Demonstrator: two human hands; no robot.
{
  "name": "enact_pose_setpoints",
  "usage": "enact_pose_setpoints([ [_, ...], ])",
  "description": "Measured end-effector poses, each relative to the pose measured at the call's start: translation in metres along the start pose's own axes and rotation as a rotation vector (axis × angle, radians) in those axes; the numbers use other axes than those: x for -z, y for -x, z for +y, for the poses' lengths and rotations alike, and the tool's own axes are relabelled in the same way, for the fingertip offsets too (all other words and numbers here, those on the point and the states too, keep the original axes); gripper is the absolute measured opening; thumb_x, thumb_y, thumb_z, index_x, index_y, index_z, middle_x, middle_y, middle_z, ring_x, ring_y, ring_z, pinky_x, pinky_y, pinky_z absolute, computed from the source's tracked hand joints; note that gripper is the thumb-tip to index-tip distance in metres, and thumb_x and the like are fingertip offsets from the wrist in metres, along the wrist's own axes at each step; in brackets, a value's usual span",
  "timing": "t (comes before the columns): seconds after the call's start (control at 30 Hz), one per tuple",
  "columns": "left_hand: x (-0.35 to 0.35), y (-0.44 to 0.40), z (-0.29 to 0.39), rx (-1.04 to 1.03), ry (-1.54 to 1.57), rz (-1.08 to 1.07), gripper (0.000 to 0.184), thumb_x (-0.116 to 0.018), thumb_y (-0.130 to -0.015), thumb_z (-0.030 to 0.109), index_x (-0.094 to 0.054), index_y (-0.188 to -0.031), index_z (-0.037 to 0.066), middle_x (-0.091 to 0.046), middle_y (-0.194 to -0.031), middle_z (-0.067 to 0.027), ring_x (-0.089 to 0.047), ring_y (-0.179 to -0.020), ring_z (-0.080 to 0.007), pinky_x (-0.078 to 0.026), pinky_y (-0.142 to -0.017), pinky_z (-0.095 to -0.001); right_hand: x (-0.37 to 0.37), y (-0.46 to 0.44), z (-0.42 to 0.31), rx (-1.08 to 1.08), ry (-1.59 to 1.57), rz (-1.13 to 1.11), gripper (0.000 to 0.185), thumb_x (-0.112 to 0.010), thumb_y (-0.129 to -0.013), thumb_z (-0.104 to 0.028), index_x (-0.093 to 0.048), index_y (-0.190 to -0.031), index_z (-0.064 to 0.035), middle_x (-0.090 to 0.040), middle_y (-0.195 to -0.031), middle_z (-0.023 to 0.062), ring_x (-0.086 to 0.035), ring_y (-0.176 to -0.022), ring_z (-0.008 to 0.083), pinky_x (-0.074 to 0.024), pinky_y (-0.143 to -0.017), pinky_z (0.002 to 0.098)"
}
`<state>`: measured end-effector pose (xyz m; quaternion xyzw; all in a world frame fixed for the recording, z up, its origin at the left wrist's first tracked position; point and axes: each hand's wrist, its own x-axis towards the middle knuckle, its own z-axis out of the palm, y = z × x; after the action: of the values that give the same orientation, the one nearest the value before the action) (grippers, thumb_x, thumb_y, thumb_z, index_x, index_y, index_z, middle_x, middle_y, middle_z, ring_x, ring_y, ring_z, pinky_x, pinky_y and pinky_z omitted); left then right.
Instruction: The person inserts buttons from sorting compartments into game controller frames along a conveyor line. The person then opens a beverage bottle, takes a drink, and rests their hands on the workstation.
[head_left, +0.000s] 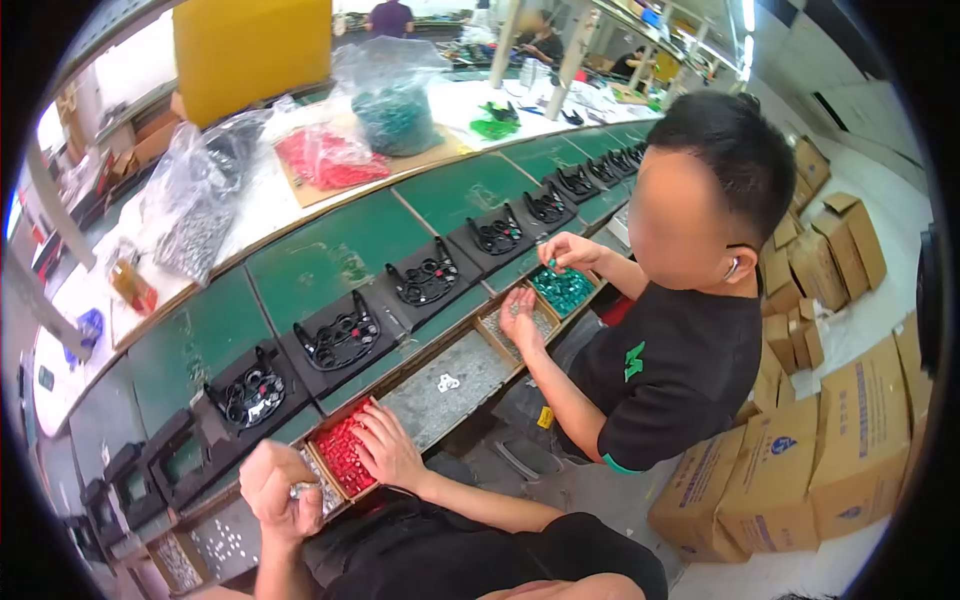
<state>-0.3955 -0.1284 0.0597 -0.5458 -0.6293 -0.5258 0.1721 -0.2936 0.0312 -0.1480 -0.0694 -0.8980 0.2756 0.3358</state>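
My left hand [281,492] is closed, its fingers curled and the thumb pressed against them. It hangs over a small box of clear or silvery bits [328,494]; what it holds, if anything, I cannot make out. My right hand [391,447] lies with fingers stretched over the right side of a cardboard box of small red pieces [347,458], fingertips at its edge. Just beyond the boxes, a black game-controller shell [254,393] rests in a dark foam tray. Another controller shell [340,335] sits in the tray to its right.
A co-worker [670,330] stands at right, hands over boxes of clear pieces [515,322] and teal pieces [563,290]. A white three-lobed part [448,382] lies on the ledge. Bags of red parts [330,160] and teal parts [395,115] stand behind the green conveyor [310,265]. Cartons [780,470] are stacked right.
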Motion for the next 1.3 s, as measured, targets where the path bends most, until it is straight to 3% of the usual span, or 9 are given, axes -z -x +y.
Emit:
enact_pose_setpoints([
  [0.1, 0.023, -0.044, 0.033, -0.197, 0.061, 0.090, 0.053, -0.066, -0.108, 0.056, -0.069, -0.089, 0.006, -0.067, -0.085, -0.0091, -0.064, -0.073, -0.0262, -0.053, -0.067, -0.0394, -0.006, 0.001, 0.002, 0.043, 0.028, 0.022, 0.036, -0.076, -0.095, -0.014, -0.071, -0.128, -0.0012, -0.065, -0.144, 0.0180, -0.054, -0.148, 0.0421, -0.0408, -0.127, 0.0611],
  [0.17, 0.032, -0.067, 0.077, -0.185, 0.154, 0.287, 0.055, -0.063, -0.109, 0.061, -0.068, -0.099, 0.006, -0.067, -0.092, -0.0104, -0.066, -0.077, -0.0276, -0.056, -0.069, -0.0412, -0.007, 0.001, 0.002, 0.058, 0.051, 0.068, 0.037, -0.078, -0.093, -0.013, -0.071, -0.127, -0.0008, -0.065, -0.144, 0.0180, -0.054, -0.148, 0.0418, -0.0409, -0.126, 0.0618],
  [0.4, 0.119, -0.072, 0.111, -0.437, 0.392, 0.522, 0.056, -0.059, -0.108, 0.064, -0.066, -0.115, 0.009, -0.043, -0.119, -0.0165, -0.041, -0.104, -0.0338, -0.032, -0.088, -0.0465, -0.009, -0.001, -0.009, -0.070, 0.157, 0.166, 0.037, -0.077, -0.089, -0.012, -0.071, -0.122, 0.0021, -0.066, -0.140, 0.0223, -0.057, -0.142, 0.0455, -0.0429, -0.122, 0.0610],
  [0.73, 0.200, -0.005, 0.122, -0.472, 0.317, 0.524, 0.066, -0.054, -0.107, 0.070, -0.061, -0.139, 0.012, -0.008, -0.157, -0.0253, -0.005, -0.142, -0.0425, 0.001, -0.115, -0.0540, -0.013, -0.005, -0.002, -0.014, 0.180, -0.028, 0.036, -0.076, -0.092, -0.013, -0.071, -0.125, 0.0008, -0.064, -0.145, 0.0232, -0.054, -0.143, 0.0483, -0.0421, -0.123, 0.0610],
  [0.97, 0.209, 0.008, 0.112, -0.484, 0.199, 0.604, 0.077, -0.049, -0.106, 0.073, -0.059, -0.155, 0.014, 0.016, -0.184, -0.0314, 0.020, -0.170, -0.0487, 0.024, -0.134, -0.0593, -0.014, -0.006, -0.008, -0.041, 0.204, -0.043, 0.036, -0.075, -0.092, -0.013, -0.070, -0.124, 0.0019, -0.063, -0.145, 0.0233, -0.053, -0.143, 0.0484, -0.0420, -0.122, 0.0593],
  [1.13, 0.213, -0.016, 0.089, -0.414, -0.012, 1.046, 0.097, -0.050, -0.104, 0.076, -0.043, -0.165, 0.001, 0.006, -0.184, -0.0340, 0.009, -0.171, -0.0493, 0.019, -0.136, -0.0571, -0.015, -0.007, -0.005, -0.042, 0.205, -0.062, 0.036, -0.075, -0.091, -0.008, -0.070, -0.125, 0.0014, -0.063, -0.146, 0.0216, -0.053, -0.144, 0.0470, -0.0407, -0.123, 0.0577],
  [1.2, 0.203, -0.062, 0.072, -0.458, 0.184, 1.315, 0.081, -0.053, -0.107, 0.052, -0.042, -0.165, -0.003, -0.036, -0.160, -0.0221, -0.033, -0.136, -0.0323, -0.021, -0.112, -0.0471, -0.014, -0.006, -0.006, -0.048, 0.203, -0.068, 0.036, -0.074, -0.092, -0.011, -0.070, -0.125, 0.0021, -0.063, -0.146, 0.0228, -0.053, -0.144, 0.0485, -0.0413, -0.122, 0.0590],
  [1.27, 0.226, -0.025, -0.007, -0.600, 0.529, 1.007, 0.097, -0.070, -0.103, 0.047, -0.027, -0.172, -0.006, -0.059, -0.156, -0.0300, -0.059, -0.142, -0.0460, -0.043, -0.126, -0.0579, -0.014, -0.006, -0.007, -0.058, 0.192, -0.067, 0.036, -0.073, -0.092, -0.011, -0.070, -0.125, 0.0021, -0.063, -0.146, 0.0231, -0.053, -0.144, 0.0491, -0.0414, -0.123, 0.0594],
  [1.3, 0.223, -0.064, -0.022, -0.591, 0.230, 0.803, 0.053, -0.056, -0.110, 0.035, -0.051, -0.144, -0.006, -0.069, -0.135, -0.0228, -0.065, -0.125, -0.0376, -0.049, -0.111, -0.0474, -0.014, -0.005, -0.007, -0.050, 0.183, -0.057, 0.035, -0.074, -0.092, -0.010, -0.070, -0.125, 0.0017, -0.063, -0.146, 0.0229, -0.053, -0.144, 0.0489, -0.0414, -0.122, 0.0598],
])
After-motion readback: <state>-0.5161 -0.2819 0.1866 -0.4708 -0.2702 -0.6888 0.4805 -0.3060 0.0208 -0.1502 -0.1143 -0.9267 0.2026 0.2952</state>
